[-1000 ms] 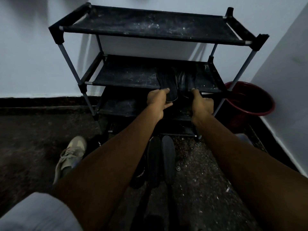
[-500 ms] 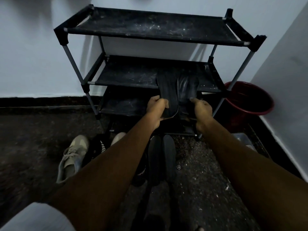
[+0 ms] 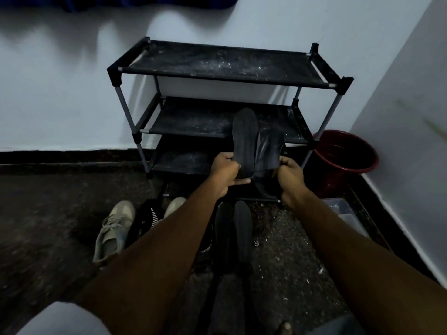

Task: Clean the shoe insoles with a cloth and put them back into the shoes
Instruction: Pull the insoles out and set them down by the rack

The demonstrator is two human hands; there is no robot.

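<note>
Two dark insoles stand upright in front of the black shoe rack. My left hand grips the heel end of the left insole. My right hand holds the right insole, which leans against the first. On the floor below lie two more dark insoles side by side. A pair of beige sneakers sits at the left, partly hidden by my left arm, with a black shoe between them. No cloth shows.
A red bucket stands in the corner right of the rack. A clear plastic container lies by the right wall. The dark floor is speckled with dust. White walls close in behind and on the right.
Both hands pulled the two insoles off the middle shelf toward me and tilted them upright. The camera view drew back from the rack.
</note>
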